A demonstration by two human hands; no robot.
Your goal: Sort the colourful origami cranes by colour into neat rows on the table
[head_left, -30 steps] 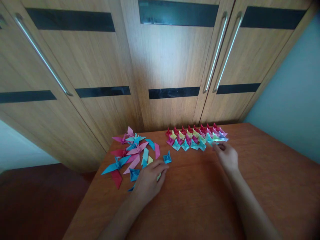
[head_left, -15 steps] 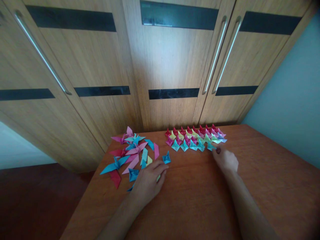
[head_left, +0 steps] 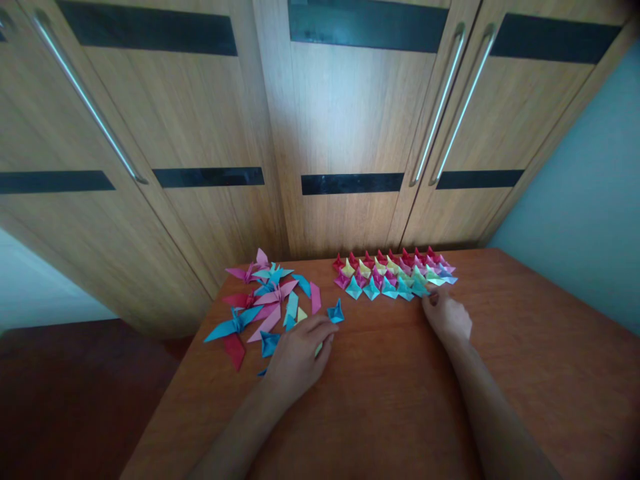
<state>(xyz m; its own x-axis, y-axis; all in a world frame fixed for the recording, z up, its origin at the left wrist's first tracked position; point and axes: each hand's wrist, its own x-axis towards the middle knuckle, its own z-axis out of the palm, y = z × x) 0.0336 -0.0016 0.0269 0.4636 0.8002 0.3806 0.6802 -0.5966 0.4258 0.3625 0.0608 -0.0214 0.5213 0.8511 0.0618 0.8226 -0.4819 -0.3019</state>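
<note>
On the table, folded paper pieces (head_left: 371, 288) stand in tight rows of red, yellow, pink and teal. At the front row's right end my right hand (head_left: 447, 317) is closed, thumb and fingertips against a teal folded paper piece (head_left: 421, 288) beside its neighbour. My left hand (head_left: 303, 353) rests palm down on the left, loosely curved, thumb apart from the fingers. A pale green paper piece (head_left: 319, 349) shows between them, partly hidden. Just beyond its fingertips sits a blue folded paper piece (head_left: 336, 311); another blue piece (head_left: 269, 343) lies by the knuckles.
Left of the rows is a loose pile of paper cranes (head_left: 273, 297) and paper strips in pink, blue and red. The brown wooden table (head_left: 380, 400) meets a wooden wardrobe (head_left: 345, 120) with metal handles. A pale blue wall (head_left: 580, 193) stands at right.
My right hand has moved slightly left, bringing the teal piece up against the end of the front row. My left hand has stayed in place. The camera view has shifted a little.
</note>
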